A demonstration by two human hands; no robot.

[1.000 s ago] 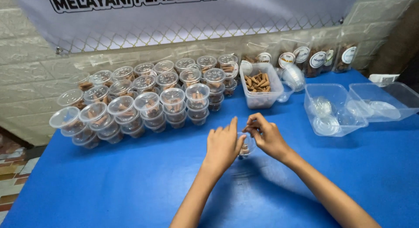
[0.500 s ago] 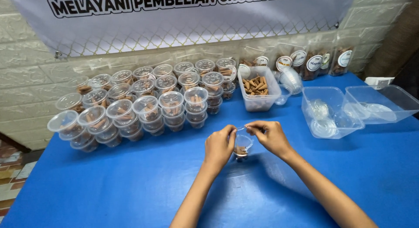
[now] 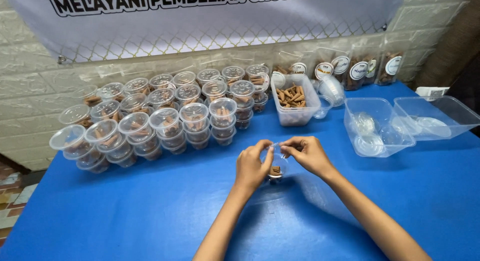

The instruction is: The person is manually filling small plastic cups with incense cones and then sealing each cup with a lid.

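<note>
A small clear plastic cup with a few brown sticks inside rests on the blue table between my hands. My left hand wraps the cup's left side. On the cup's right rim, the fingers of my right hand press a clear lid. Both hands are closed on the cup and lid.
Several stacked lidded cups of brown sticks fill the back left. A clear tub of loose brown sticks stands behind my hands. Two clear tubs with lids sit at right. Labelled pouches lean on the wall.
My hands have lowered the cup from mid-air toward the table and come nearer me. The lid now sits on the cup's rim under my fingers.
</note>
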